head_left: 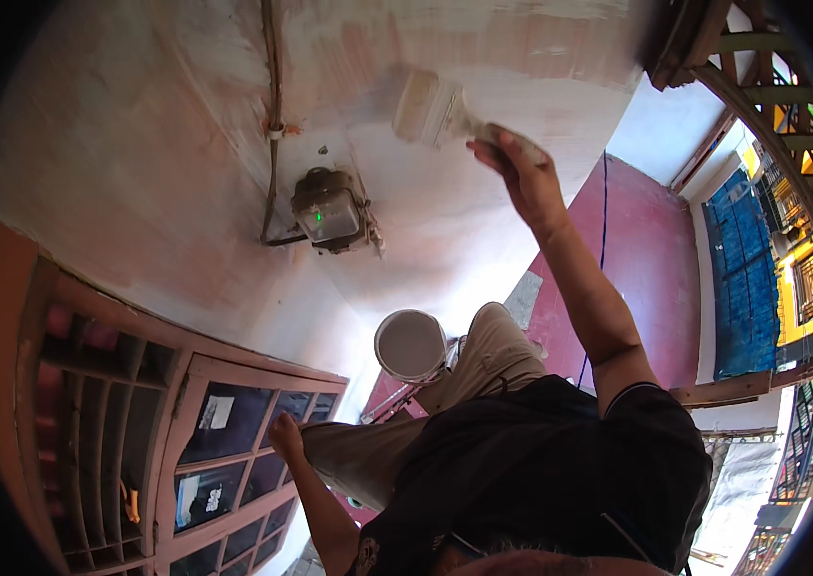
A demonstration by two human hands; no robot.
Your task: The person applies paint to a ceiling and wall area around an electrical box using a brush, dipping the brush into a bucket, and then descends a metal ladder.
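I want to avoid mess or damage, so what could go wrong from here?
The wide brush in your right hand is near the wall-mounted box with a green light; a stray stroke or drip might smear it.
The cable running down the wall to that box might get smeared or snagged too.
The bucket appears close to your leg, so shifting your knee could perhaps bump it.

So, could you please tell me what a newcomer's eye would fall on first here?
Probably the wide brush in the raised right hand, before the streaky wall at upper centre. Next might come the wall-mounted box with its small green light, left of centre, then the round bucket just below centre.
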